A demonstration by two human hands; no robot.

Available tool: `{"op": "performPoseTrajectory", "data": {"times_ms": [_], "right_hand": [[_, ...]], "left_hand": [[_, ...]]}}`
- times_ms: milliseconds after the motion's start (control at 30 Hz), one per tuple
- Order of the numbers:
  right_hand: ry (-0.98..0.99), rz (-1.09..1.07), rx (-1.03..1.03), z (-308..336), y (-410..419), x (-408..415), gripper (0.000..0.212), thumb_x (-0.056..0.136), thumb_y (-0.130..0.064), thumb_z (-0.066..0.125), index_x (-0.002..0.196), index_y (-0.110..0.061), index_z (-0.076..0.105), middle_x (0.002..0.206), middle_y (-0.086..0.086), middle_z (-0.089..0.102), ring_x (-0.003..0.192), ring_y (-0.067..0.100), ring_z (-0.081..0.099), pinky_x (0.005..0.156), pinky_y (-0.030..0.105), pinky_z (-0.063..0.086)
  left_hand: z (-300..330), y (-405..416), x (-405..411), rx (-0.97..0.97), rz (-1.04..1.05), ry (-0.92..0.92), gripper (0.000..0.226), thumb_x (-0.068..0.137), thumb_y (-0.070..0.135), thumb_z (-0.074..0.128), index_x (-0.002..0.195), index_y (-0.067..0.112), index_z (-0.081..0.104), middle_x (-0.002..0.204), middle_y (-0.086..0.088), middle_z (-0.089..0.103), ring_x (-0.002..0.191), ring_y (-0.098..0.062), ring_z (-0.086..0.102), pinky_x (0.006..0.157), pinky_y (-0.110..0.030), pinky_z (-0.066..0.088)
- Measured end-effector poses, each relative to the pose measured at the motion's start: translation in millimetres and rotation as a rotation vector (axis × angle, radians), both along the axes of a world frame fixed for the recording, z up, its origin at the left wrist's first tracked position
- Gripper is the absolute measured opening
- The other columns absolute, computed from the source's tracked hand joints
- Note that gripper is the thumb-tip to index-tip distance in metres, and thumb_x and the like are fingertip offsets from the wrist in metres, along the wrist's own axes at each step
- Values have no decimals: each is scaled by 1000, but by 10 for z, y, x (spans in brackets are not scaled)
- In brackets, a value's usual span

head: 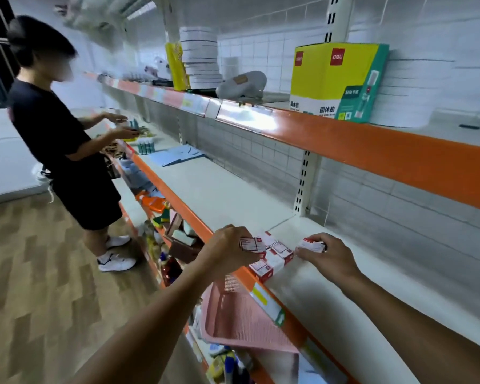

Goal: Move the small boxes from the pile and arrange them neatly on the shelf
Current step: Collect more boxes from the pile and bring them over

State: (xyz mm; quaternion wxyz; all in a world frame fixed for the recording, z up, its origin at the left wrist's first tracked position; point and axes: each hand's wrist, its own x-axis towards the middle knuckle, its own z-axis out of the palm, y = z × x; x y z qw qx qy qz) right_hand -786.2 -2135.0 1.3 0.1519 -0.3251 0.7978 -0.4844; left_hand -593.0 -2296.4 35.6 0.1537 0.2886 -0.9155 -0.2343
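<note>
Two hands [227,245] [326,256] gripping small boxes [269,259], long axes across shelf [233,195]

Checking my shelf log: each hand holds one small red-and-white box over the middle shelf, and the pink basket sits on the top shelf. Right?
Not quite. The head view shows the pink basket below the middle shelf, not on top. The left hand and right hand each do hold a small box.

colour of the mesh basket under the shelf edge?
Pink: the perforated plastic basket on the lower shelf, seen in the head view.
</note>
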Motion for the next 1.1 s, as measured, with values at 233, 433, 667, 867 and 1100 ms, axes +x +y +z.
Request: {"op": "performPoseTrajectory", "data": {"times_ms": [233,433,667,867,1100], "right_hand": [[-42,-120,51,-41,-295,-279,35,69,-43,84,99,-35,69,107,-10,66,96,9,61,71,22,45],[-104,-196,82,-127,-519,-286,36,68,-40,87,99,-29,71,99,-10,69,88,9,65,69,25,54],[-172,-362,94,-211,-781,-208,44,69,-41,86,108,-30,69,110,-10,64,96,6,60,63,19,46],[-184,-390,146,-218,-846,-180,39,71,-32,87,106,-27,71,107,-15,65,99,3,58,70,15,44],[-221,-421,212,-258,-931,-267,48,66,-41,88,109,-29,71,113,-13,64,110,9,57,91,28,48]], "left_hand": [[-44,-522,-618,34,-143,-35,41,79,36,76,115,20,65,106,-3,59,95,-21,59,70,-28,45],[-151,-915,-1053,48,-309,-49,44,73,39,82,111,21,67,100,-1,60,94,-19,59,67,-24,40],[-243,-1392,-1566,91,-558,-132,47,71,38,85,110,18,68,101,2,60,94,-17,59,75,-25,48],[-357,-1437,-1817,182,-683,-199,51,69,37,87,112,18,67,108,2,64,95,-14,61,78,-27,52],[-419,-1444,-1999,268,-725,-310,48,69,32,88,110,15,70,105,2,70,96,-16,65,81,-28,53]]}}
